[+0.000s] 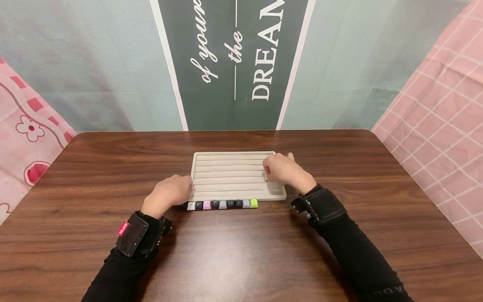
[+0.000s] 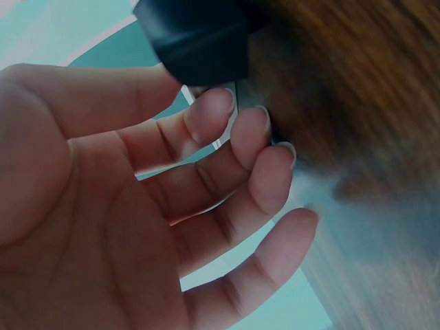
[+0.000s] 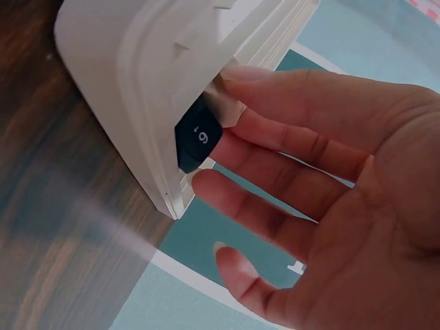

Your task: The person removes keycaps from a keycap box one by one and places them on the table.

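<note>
In the head view, my right hand point(image 1: 284, 169) is over the right side of an off-white slotted tray point(image 1: 226, 169). The right wrist view shows its thumb and forefinger pinching a pale keycap point(image 3: 232, 113), with a black keycap point(image 3: 200, 136) marked with a numeral right beside it on the tray. My left hand point(image 1: 171, 191) rests by the tray's left edge, at the left end of a keycap row point(image 1: 222, 204). Its fingers are loosely bent in the left wrist view, where a dark keycap point(image 2: 199, 45) overlaps the thumb tip.
The row of black, white, pink, grey and lime-green keycaps lies along the tray's near edge. Both stand on a brown wood-grain table point(image 1: 230, 260). Behind the table hangs a printed cloth point(image 1: 124, 75), with pink cloth point(image 1: 445, 105) at the sides.
</note>
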A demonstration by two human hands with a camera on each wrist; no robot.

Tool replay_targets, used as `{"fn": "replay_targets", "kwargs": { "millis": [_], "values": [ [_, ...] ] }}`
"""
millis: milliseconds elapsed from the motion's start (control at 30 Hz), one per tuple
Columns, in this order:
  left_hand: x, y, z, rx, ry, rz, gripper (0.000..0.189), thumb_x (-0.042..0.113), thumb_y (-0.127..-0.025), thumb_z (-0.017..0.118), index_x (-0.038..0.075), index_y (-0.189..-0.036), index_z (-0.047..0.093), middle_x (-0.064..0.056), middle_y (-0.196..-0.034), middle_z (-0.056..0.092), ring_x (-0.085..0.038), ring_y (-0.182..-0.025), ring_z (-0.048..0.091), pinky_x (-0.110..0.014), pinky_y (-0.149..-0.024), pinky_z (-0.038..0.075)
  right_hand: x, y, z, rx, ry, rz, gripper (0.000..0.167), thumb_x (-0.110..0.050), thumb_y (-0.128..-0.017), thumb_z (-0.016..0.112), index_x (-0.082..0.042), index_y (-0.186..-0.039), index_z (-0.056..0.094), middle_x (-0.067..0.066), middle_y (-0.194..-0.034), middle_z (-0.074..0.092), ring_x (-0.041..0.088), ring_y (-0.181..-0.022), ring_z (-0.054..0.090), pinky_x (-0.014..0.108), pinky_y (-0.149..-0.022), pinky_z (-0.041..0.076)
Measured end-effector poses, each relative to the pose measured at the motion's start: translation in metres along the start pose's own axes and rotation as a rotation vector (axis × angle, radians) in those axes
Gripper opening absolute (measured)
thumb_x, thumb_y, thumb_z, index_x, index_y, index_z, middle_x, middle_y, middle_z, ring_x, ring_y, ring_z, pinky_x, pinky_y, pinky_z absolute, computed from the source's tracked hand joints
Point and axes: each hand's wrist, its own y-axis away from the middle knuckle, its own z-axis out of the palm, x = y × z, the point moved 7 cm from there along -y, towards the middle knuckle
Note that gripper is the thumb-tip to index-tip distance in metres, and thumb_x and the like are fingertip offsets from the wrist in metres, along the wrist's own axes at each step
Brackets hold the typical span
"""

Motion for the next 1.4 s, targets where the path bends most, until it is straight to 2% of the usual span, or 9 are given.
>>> {"fn": "replay_targets", "kwargs": {
  "millis": [367, 567, 1200, 1400],
  "values": [
    [0.001, 0.000, 0.000, 0.003, 0.001, 0.001, 0.021, 0.014, -0.094, 0.039, 0.003, -0.088, 0.056, -0.015, -0.089, 0.059, -0.025, -0.077, 0.055, -0.042, -0.066, 0.044, 0.000, 0.004, -0.004, 0.032, 0.000, -0.018, 0.017, -0.007, -0.080, 0.062, -0.011, -0.067, 0.052, 0.000, -0.064, 0.049, 0.020, -0.067, 0.043, 0.039, -0.070, 0.023],
    [0.001, 0.001, 0.001, -0.007, 0.007, -0.012, 0.021, 0.015, -0.094, 0.040, 0.004, -0.086, 0.056, -0.011, -0.083, 0.057, -0.022, -0.073, 0.052, -0.040, -0.064, 0.043, -0.003, 0.009, -0.008, 0.038, 0.015, -0.026, 0.017, -0.009, -0.080, 0.063, -0.011, -0.067, 0.052, 0.000, -0.063, 0.049, 0.020, -0.067, 0.044, 0.039, -0.068, 0.024],
    [0.004, 0.003, 0.002, -0.011, 0.006, -0.018, 0.021, 0.015, -0.094, 0.040, 0.002, -0.090, 0.057, -0.013, -0.086, 0.057, -0.023, -0.072, 0.051, -0.040, -0.064, 0.043, -0.013, 0.029, -0.007, 0.054, 0.028, -0.096, 0.022, 0.004, -0.076, 0.055, -0.012, -0.063, 0.047, -0.003, -0.057, 0.043, 0.015, -0.057, 0.040, 0.034, -0.065, 0.021],
    [0.004, 0.003, 0.001, 0.000, 0.006, -0.012, 0.021, 0.014, -0.094, 0.040, 0.002, -0.090, 0.057, -0.015, -0.089, 0.058, -0.023, -0.074, 0.052, -0.041, -0.066, 0.043, -0.020, 0.035, -0.007, 0.089, 0.034, -0.124, 0.024, 0.006, -0.073, 0.053, -0.013, -0.060, 0.045, -0.005, -0.055, 0.039, 0.013, -0.055, 0.037, 0.035, -0.064, 0.021]
  ]
}}
